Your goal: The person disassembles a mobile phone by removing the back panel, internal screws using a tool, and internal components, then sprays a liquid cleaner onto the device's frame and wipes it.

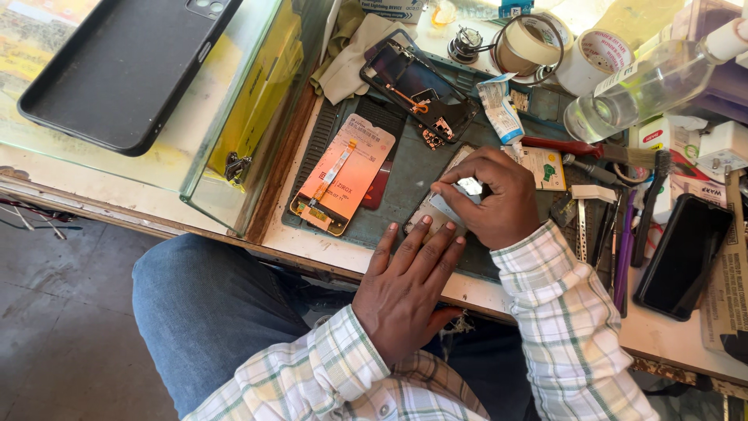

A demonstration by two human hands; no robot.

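The left hand point(405, 288) lies flat, fingers spread, pinning the phone panel point(436, 214) to the mat on the bench point(327, 253). The right hand point(499, 195) clenches its grip on a thin metal blade point(448, 209) (likely a scraper) worked along the panel; next calls for steady, shallow strokes.

A worn, pale work table point(545, 300) holds many things. A dark green mat point(405, 175) lies in the middle of it. On the mat rest a pink phone screen point(343, 175), a black phone frame point(417, 86) and a small white tube point(499, 109). To the right lie a black phone point(682, 253), a row of thin tools point(615, 234), tape rolls point(561, 47) and a clear bottle point(639, 86) on its side. A glass case point(234, 140) stands at the left with a black phone cover point(117, 78) on top.
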